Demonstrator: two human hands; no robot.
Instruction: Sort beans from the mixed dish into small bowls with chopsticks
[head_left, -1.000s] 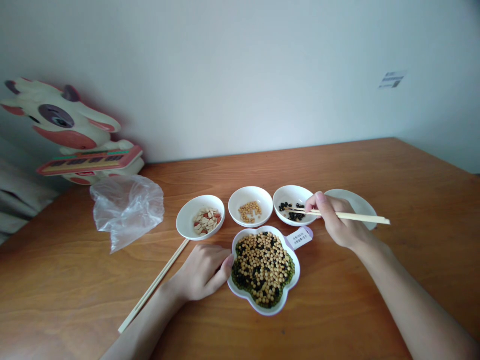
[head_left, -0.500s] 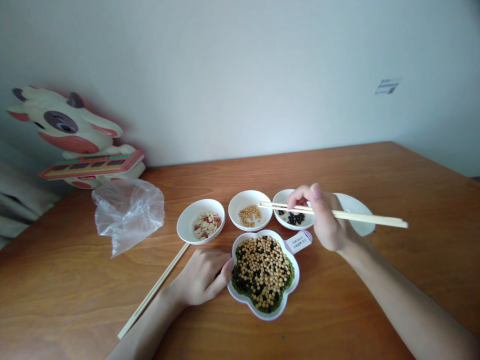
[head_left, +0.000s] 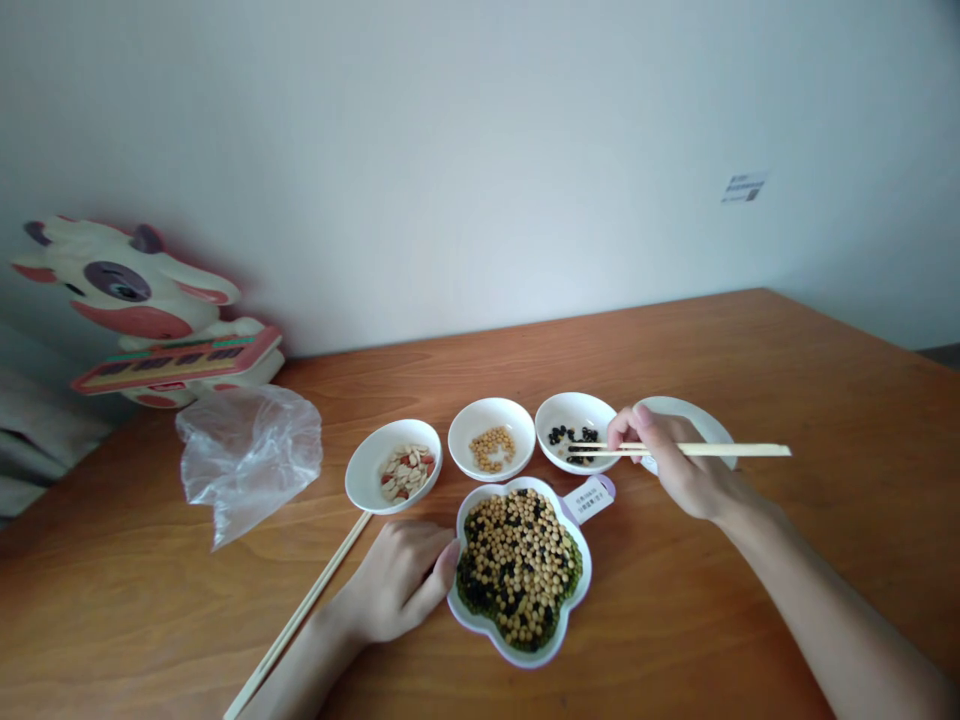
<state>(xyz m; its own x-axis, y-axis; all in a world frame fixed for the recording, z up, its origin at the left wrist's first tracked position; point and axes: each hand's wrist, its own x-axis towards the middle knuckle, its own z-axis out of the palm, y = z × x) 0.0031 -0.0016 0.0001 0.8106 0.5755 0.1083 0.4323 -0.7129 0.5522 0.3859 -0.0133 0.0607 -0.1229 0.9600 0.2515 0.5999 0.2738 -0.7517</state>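
My right hand (head_left: 670, 450) is closed round a pair of light wooden chopsticks (head_left: 739, 450). Their tips are inside a small white bowl (head_left: 576, 402) among black beans (head_left: 568, 434). Whether a bean sits between the tips is too small to tell. My left hand (head_left: 405, 580) lies on the table with curled fingers, its thumb pressed to the left rim of a flower-shaped dish (head_left: 587, 572). Yellow soybeans (head_left: 525, 545), black beans and small green beans fill this dish. A labelled handle (head_left: 591, 500) sticks out at its upper right.
One white bowl (head_left: 491, 412) holds soybeans; another (head_left: 367, 465) has pale and reddish flat seeds. Behind my right hand stands a white dish (head_left: 701, 420). A second chopstick pair (head_left: 300, 612), a clear plastic bag (head_left: 251, 455) and a cow toy keyboard (head_left: 176, 345) are at left.
My right hand has brought the chopstick tips from the edge of the soybean bowl rightward and down into the black-bean bowl. My left hand stays at the flower-shaped dish. The view has shifted slightly.
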